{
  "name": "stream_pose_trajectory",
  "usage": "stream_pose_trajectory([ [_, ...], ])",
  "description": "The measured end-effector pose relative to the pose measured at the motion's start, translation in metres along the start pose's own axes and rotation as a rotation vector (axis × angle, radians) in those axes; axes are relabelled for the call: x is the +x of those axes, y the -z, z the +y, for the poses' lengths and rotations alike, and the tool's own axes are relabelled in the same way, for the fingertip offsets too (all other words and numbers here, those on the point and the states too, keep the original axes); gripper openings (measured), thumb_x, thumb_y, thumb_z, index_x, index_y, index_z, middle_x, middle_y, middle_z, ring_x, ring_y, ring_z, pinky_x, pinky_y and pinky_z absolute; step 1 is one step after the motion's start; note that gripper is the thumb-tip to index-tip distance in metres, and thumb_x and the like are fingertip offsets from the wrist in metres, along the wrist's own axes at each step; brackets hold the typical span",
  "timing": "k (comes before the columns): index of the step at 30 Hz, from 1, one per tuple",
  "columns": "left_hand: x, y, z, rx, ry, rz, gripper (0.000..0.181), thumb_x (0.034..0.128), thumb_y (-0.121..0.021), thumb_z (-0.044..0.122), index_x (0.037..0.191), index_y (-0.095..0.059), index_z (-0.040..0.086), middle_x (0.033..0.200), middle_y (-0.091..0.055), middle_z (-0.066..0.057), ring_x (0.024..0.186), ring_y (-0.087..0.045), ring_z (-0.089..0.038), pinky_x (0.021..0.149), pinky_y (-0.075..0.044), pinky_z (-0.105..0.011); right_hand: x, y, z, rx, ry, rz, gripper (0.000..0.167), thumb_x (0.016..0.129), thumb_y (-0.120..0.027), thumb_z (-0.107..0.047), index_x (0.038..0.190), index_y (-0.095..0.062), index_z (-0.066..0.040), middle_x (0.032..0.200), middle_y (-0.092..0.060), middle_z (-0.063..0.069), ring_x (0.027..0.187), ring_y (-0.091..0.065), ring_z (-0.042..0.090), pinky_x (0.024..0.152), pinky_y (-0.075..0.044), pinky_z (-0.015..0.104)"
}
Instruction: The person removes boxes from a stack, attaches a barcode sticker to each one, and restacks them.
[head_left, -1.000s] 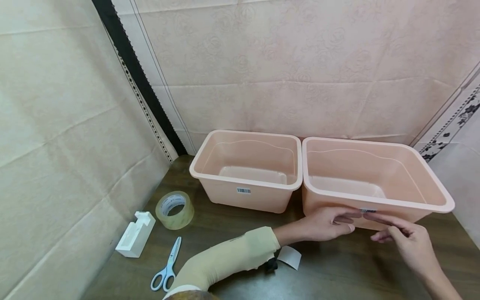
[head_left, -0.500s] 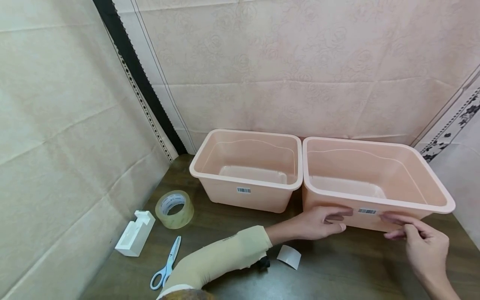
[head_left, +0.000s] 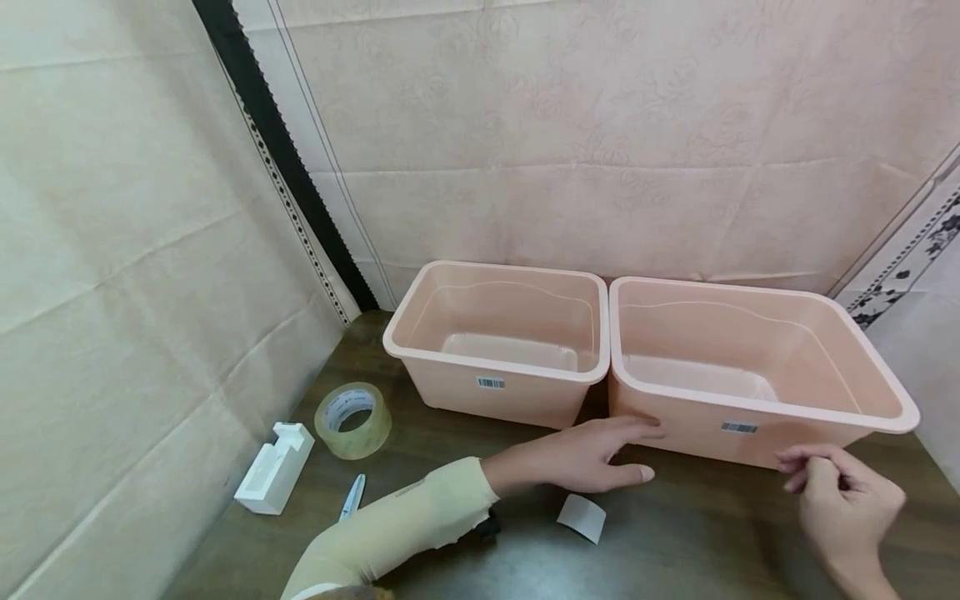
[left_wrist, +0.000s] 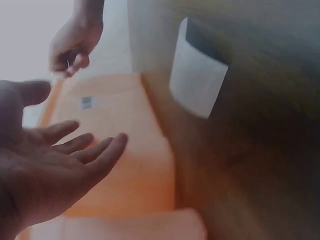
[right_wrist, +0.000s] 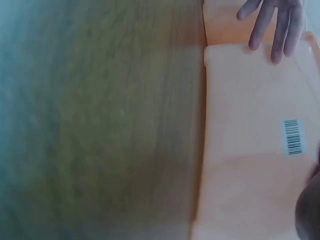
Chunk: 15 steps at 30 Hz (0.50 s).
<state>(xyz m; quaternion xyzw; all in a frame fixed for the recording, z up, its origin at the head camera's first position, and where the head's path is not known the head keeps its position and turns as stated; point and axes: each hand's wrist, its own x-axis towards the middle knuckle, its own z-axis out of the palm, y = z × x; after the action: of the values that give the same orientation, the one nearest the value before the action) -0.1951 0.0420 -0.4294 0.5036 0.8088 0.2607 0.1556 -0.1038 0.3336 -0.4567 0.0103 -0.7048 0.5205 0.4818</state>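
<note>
Two pale pink plastic tubs stand side by side, the left tub [head_left: 491, 400] and the right tub [head_left: 675, 429], each with a barcode sticker on its front. My left hand [head_left: 585, 457] is stretched out with spread fingers at the right tub's front left corner, holding nothing; the left wrist view shows its palm side. At that tub's front right, my right hand [head_left: 847, 504] has curled fingers with the thumb near them, and no held thing can be made out. The barcode sticker [head_left: 739, 427] lies flat between the hands. A curved white paper piece [head_left: 582, 518] rests on the table.
At the left of the wooden table [head_left: 675, 550] are a roll of clear tape [head_left: 353, 421], a white notched block [head_left: 275, 469] and light blue scissors [head_left: 352, 497], partly behind the left sleeve [head_left: 405, 525]. Cloth walls [head_left: 600, 150] enclose the back and sides.
Both hands have drawn apart from the right tub's sticker, the left hand moving left and the right hand moving right and down. The sticker is now uncovered. The left sleeve covers more of the scissors.
</note>
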Motion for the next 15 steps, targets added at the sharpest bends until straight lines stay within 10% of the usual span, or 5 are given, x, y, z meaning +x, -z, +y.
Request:
stream_pose_trajectory([
  [3,-0.017,0.018,0.004,0.087,-0.015,-0.024,0.060,0.1109,-0.049,0.047,0.165,-0.036,0.024,0.174,-0.030,0.007,0.156,-0.034,-0.004,0.125,-0.032,-0.020,0.009,-0.006,-0.014,0.126,0.164,0.157,0.041,0.084,-0.032,0.013,0.059,-0.063,0.019,0.062,-0.069,-0.015,0.047,-0.055,-0.007,0.051,-0.043,0.004],
  [7,-0.045,0.056,0.010,0.013,-0.017,0.045,0.061,0.1103,-0.054,0.041,0.165,-0.036,0.021,0.168,-0.041,0.004,0.137,-0.054,-0.004,0.112,-0.046,-0.017,0.026,-0.004,-0.025,0.193,0.169,0.263,0.044,0.084,-0.030,0.012,0.062,-0.068,0.013,0.065,-0.070,-0.015,0.055,-0.059,-0.007,0.061,-0.047,0.005],
  [12,-0.091,0.105,0.016,-0.226,-0.032,0.173,0.057,0.1101,-0.057,0.027,0.164,-0.039,0.019,0.158,-0.055,-0.002,0.136,-0.063,-0.015,0.106,-0.054,-0.023,0.050,0.023,-0.014,0.036,0.073,0.122,0.054,0.095,-0.032,0.012,0.084,-0.077,-0.016,0.080,-0.070,-0.025,0.076,-0.060,-0.010,0.077,-0.044,0.007],
  [15,-0.119,0.134,0.009,-0.221,-0.018,0.309,0.051,0.1096,-0.057,0.022,0.159,-0.046,0.016,0.150,-0.063,-0.005,0.133,-0.065,-0.024,0.105,-0.058,-0.033,0.065,0.033,-0.008,-0.155,0.008,0.070,0.056,0.101,-0.034,0.005,0.098,-0.071,-0.037,0.092,-0.064,-0.036,0.088,-0.055,-0.014,0.083,-0.037,0.008],
])
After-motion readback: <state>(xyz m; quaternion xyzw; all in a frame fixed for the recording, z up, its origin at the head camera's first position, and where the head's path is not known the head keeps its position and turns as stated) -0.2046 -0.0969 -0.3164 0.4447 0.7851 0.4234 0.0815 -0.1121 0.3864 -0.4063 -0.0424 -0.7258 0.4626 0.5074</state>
